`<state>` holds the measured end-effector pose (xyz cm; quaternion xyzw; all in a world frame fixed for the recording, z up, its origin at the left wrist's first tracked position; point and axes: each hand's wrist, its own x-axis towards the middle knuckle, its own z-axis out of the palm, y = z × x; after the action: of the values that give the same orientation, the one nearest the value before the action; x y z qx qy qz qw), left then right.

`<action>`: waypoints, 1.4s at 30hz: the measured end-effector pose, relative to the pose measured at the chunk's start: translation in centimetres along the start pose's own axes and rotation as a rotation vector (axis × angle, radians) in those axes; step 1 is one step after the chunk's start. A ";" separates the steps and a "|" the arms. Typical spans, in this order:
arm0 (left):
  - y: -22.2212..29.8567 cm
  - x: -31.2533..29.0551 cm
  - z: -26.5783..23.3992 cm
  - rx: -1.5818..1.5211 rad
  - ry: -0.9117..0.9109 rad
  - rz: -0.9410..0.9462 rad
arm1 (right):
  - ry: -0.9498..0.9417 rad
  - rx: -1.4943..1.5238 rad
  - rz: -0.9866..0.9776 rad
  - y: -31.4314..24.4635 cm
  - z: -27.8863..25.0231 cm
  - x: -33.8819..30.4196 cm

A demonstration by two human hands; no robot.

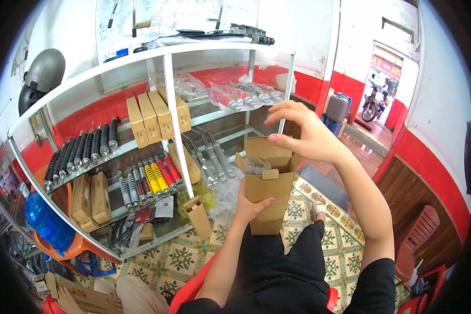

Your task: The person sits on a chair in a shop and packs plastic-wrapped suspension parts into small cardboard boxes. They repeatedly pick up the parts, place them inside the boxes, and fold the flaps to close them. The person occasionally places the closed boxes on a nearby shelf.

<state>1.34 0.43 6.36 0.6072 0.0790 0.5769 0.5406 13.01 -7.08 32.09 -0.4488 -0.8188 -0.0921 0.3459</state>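
A tall brown cardboard box (271, 201) stands upright at my lap with its top flaps up. Clear plastic wrapping (255, 165) pokes out of its open top. My left hand (250, 201) grips the box at its left side, the thumb lying across the front. Above the flaps my right hand (303, 131) hovers with fingers bent and apart, holding nothing. Whatever lies deeper in the box is hidden. A smaller, slim cardboard box (198, 220) stands on the floor to the left, its top flap raised.
A white-framed shelf unit (168, 99) carries black shock absorbers (83, 149), coloured ones (154, 178) and long cardboard boxes (146, 118). At lower left another person's hand (68, 301) rests on a carton (91, 299). A blue water bottle (47, 220) and a red chair (416, 235) flank the area.
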 end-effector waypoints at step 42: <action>-1.1 -1.4 1.5 0.122 0.039 0.032 | -0.285 -0.232 -0.122 -2.2 5.9 -5.6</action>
<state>2.65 -0.94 5.08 0.6288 0.1147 0.5914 0.4916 10.39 -9.35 24.44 -0.4438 -0.8690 -0.1424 0.1663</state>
